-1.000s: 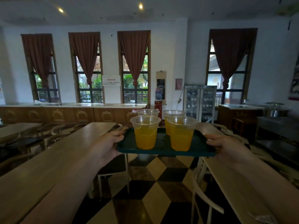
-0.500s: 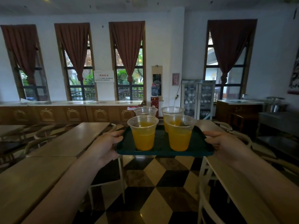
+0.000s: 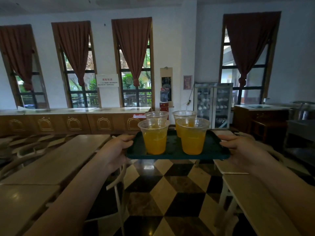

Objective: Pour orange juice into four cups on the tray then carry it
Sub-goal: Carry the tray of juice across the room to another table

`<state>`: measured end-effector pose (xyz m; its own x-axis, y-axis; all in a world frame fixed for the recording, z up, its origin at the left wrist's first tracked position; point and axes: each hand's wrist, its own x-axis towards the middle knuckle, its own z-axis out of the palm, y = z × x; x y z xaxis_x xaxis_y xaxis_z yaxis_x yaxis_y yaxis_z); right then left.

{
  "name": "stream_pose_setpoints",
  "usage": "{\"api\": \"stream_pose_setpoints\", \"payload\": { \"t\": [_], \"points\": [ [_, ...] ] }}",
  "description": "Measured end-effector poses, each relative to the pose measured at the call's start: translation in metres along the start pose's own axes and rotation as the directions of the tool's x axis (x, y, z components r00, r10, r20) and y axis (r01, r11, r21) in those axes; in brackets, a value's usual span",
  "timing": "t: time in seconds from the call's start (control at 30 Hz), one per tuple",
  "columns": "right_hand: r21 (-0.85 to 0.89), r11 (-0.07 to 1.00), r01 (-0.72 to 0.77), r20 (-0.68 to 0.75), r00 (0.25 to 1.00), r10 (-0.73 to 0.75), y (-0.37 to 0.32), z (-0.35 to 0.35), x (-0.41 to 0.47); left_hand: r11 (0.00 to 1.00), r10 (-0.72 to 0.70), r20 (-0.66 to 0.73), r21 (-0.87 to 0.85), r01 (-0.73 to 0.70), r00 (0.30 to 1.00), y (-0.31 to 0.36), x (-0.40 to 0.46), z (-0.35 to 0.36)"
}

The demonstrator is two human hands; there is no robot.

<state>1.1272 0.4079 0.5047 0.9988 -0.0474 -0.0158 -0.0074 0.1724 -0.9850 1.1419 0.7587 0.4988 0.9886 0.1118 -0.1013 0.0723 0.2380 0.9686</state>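
Observation:
A dark green tray (image 3: 173, 155) is held level in the air in front of me. My left hand (image 3: 117, 149) grips its left edge and my right hand (image 3: 238, 149) grips its right edge. On it stand several clear plastic cups with orange juice: a near left cup (image 3: 154, 136), a near right cup (image 3: 192, 136), a far left cup (image 3: 156, 115) and a far right cup (image 3: 184, 114). The near cups partly hide the far ones.
An aisle of checkered floor (image 3: 167, 193) runs ahead between long wooden tables on the left (image 3: 56, 160) and on the right (image 3: 265, 206), with white chairs (image 3: 117, 188) tucked in. A wooden counter (image 3: 73, 123) and a glass-door fridge (image 3: 213, 104) line the far wall.
The view has moved forward along the aisle; counter and fridge look closer. The tray stays level in both hands, and the cups keep their places.

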Motion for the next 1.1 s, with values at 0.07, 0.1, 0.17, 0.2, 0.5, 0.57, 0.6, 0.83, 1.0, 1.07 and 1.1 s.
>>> {"api": "stream_pose_setpoints", "payload": {
  "t": [0.07,0.1,0.17,0.2,0.5,0.57,0.6,0.83,1.0,1.07,1.1],
  "points": [
    [-0.009,1.0,0.007,0.011,1.0,-0.007,0.0,-0.001,0.031,1.0,-0.008,0.016,-0.001,0.008,1.0,-0.002,0.036,0.006],
    [-0.016,1.0,0.009,0.015,1.0,-0.009,0.0,-0.001,0.045,1.0,-0.011,0.018,0.0,0.011,1.0,-0.003,0.055,0.007],
    [-0.038,0.999,0.005,0.011,1.0,-0.004,0.002,-0.001,0.076,1.0,-0.018,0.013,-0.009,0.018,1.0,-0.003,0.091,0.012],
    [-0.046,0.999,0.004,0.002,1.0,-0.004,0.003,0.001,0.091,1.0,-0.024,0.023,-0.013,0.025,0.999,-0.003,0.108,0.014],
    [-0.075,0.995,0.062,-0.051,0.997,-0.066,0.008,0.037,0.235,0.998,-0.046,0.145,0.042,0.04,0.988,0.018,0.284,0.017],
    [-0.081,0.995,0.052,-0.077,0.995,-0.059,0.003,0.048,0.278,0.998,-0.059,0.168,0.045,0.052,0.984,0.029,0.335,0.014],
    [-0.09,0.995,0.042,-0.081,0.995,-0.05,0.001,0.053,0.299,0.998,-0.059,0.177,0.039,0.053,0.982,0.034,0.359,0.013],
    [-0.065,0.997,0.036,-0.112,0.993,-0.043,-0.001,0.075,0.419,0.999,-0.036,0.237,0.026,0.031,0.971,0.054,0.49,0.016],
    [-0.055,0.998,0.031,-0.144,0.989,-0.039,0.005,0.082,0.481,0.999,-0.042,0.276,0.037,0.033,0.96,0.054,0.552,0.023],
    [-0.06,0.998,0.016,-0.166,0.986,-0.026,0.007,0.081,0.507,0.998,-0.05,0.273,0.039,0.041,0.961,0.052,0.579,0.027],
    [-0.057,0.998,0.009,-0.179,0.984,-0.019,0.008,0.08,0.52,0.998,-0.056,0.274,0.038,0.047,0.96,0.051,0.592,0.029]
  ]
}}
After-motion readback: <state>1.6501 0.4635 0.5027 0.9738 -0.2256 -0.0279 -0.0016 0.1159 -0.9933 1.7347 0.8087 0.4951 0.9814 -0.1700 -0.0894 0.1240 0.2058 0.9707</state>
